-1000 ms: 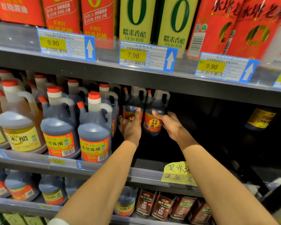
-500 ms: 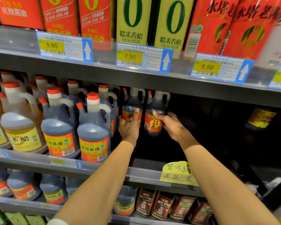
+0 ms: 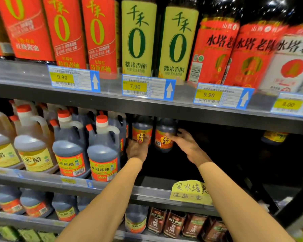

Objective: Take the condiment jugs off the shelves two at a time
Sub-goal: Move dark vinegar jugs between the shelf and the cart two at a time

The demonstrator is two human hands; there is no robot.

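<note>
Left hand & right hand each grip a jug body; full, prob heavy, slick plastic — handles safer.

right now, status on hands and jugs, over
Left hand grips left dark jug. Right hand grips right dark jug. Both deep on the shelf, upper shelf edge close overhead.

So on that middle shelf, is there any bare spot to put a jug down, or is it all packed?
There is bare shelf in front of and to the right of the two dark jugs the hands reach for, behind the yellow handwritten sign, running to a lone bottle at the back right. Left of the left hand, red-capped jugs stand tightly packed.
</note>
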